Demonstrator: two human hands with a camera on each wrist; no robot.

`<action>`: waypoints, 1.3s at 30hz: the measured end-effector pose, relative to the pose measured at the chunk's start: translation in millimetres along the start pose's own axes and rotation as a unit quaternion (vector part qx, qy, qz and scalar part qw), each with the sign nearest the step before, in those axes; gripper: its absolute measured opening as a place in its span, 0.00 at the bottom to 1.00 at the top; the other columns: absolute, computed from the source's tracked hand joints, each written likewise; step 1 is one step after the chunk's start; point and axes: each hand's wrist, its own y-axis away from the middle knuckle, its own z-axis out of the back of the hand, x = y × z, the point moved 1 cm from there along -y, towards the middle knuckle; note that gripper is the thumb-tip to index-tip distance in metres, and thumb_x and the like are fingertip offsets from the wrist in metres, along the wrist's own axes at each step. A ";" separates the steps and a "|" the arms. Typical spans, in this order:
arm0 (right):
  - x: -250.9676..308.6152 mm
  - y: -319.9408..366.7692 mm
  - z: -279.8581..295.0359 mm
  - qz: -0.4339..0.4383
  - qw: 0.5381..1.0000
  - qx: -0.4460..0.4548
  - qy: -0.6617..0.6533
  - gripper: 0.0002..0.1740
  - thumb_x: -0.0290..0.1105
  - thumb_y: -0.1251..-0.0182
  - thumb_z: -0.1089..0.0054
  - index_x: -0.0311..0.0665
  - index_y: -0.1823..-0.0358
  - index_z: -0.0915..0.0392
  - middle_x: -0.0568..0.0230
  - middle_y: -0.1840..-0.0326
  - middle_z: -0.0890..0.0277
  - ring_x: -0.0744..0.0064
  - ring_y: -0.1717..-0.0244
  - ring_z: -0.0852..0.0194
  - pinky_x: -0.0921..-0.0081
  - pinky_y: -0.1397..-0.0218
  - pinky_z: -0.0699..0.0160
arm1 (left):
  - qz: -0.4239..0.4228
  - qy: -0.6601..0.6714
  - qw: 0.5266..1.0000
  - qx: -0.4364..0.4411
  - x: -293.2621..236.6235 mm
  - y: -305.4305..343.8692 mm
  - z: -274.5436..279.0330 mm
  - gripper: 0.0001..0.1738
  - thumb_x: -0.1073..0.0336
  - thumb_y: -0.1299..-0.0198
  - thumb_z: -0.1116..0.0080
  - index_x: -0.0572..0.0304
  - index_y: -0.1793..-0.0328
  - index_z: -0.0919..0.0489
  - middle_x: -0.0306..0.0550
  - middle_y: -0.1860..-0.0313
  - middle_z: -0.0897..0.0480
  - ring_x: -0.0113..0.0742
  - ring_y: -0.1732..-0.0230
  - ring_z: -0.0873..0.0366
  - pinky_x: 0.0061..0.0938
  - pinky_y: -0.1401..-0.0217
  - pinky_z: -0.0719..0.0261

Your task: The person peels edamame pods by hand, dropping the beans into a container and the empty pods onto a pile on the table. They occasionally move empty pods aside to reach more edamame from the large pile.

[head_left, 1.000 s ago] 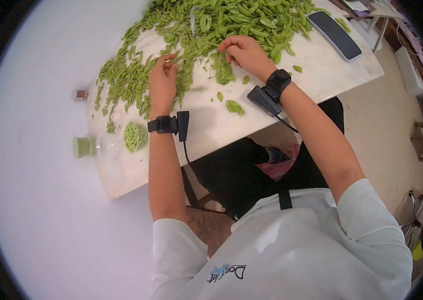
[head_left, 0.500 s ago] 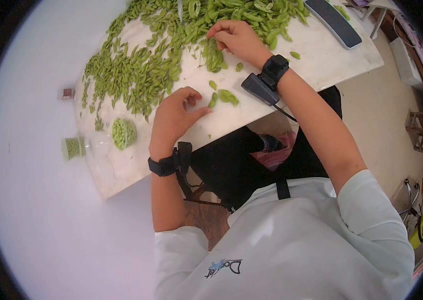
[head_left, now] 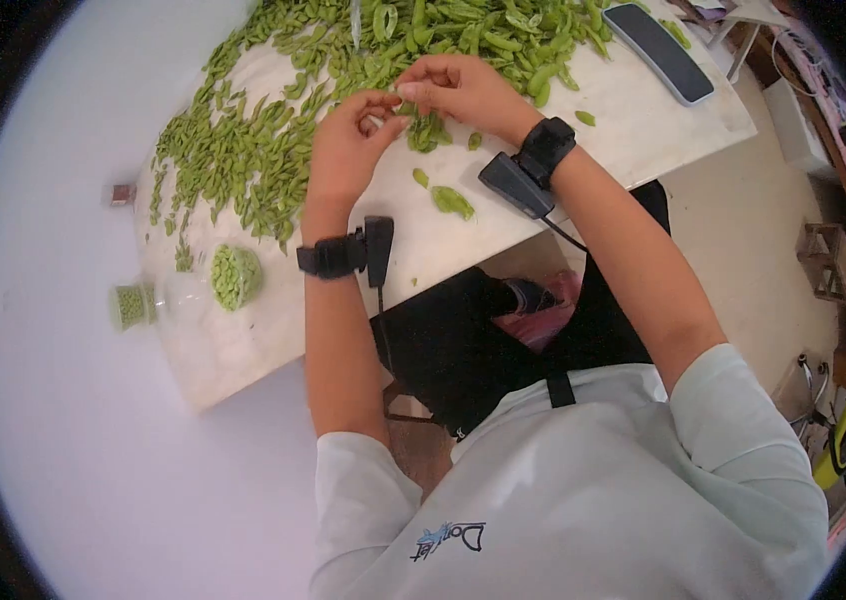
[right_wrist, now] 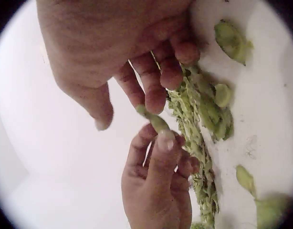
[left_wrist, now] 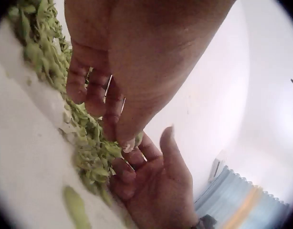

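My left hand [head_left: 348,150] pinches a green bean pod [right_wrist: 157,123] between thumb and fingertips, as the right wrist view shows. Close by, my right hand [head_left: 468,98] has its fingertips at the pod's far end, its thumb [right_wrist: 103,112] held away from the fingers. Both hands meet just above the near edge of a big heap of green pods [head_left: 243,150]. Under them lies a small clump of pods [head_left: 428,135]. A few loose pods [head_left: 451,203] rest on the white tabletop nearer the body.
A clear tub of shelled green beans [head_left: 236,278] stands on the table at left. A phone-like device [head_left: 658,55] lies at the right. Beyond the left edge of the table are a small red-brown box [head_left: 123,195] and another green-filled container [head_left: 130,305].
My left hand drew back from the heap toward the near table edge, then rose to meet my right hand. The right hand shifted only slightly left.
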 end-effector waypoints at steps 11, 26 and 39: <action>-10.4 1.7 0.7 0.005 0.999 -0.033 -0.041 0.11 0.37 0.36 0.42 0.35 0.66 0.23 0.69 0.75 0.23 0.86 0.80 0.32 0.86 0.78 0.33 | 0.014 0.230 0.973 0.030 30.2 -21.9 -17.6 0.10 0.65 0.37 0.48 0.65 0.60 0.22 0.41 0.68 0.19 0.24 0.68 0.26 0.19 0.64 0.29; 27.6 6.6 -4.0 0.090 0.987 -0.129 -0.025 0.06 0.29 0.35 0.45 0.33 0.66 0.27 0.65 0.76 0.27 0.83 0.78 0.32 0.82 0.74 0.30 | 0.075 0.601 0.788 0.112 16.5 -25.2 -35.9 0.13 0.62 0.31 0.57 0.63 0.61 0.25 0.41 0.69 0.23 0.34 0.65 0.26 0.26 0.57 0.27; 8.4 4.4 -3.7 0.126 0.970 -0.206 0.036 0.08 0.32 0.39 0.41 0.35 0.64 0.22 0.66 0.70 0.20 0.82 0.71 0.26 0.83 0.66 0.27 | 0.070 0.751 0.656 0.025 26.9 -32.9 -39.0 0.11 0.61 0.32 0.55 0.59 0.64 0.30 0.37 0.71 0.29 0.30 0.69 0.32 0.24 0.60 0.30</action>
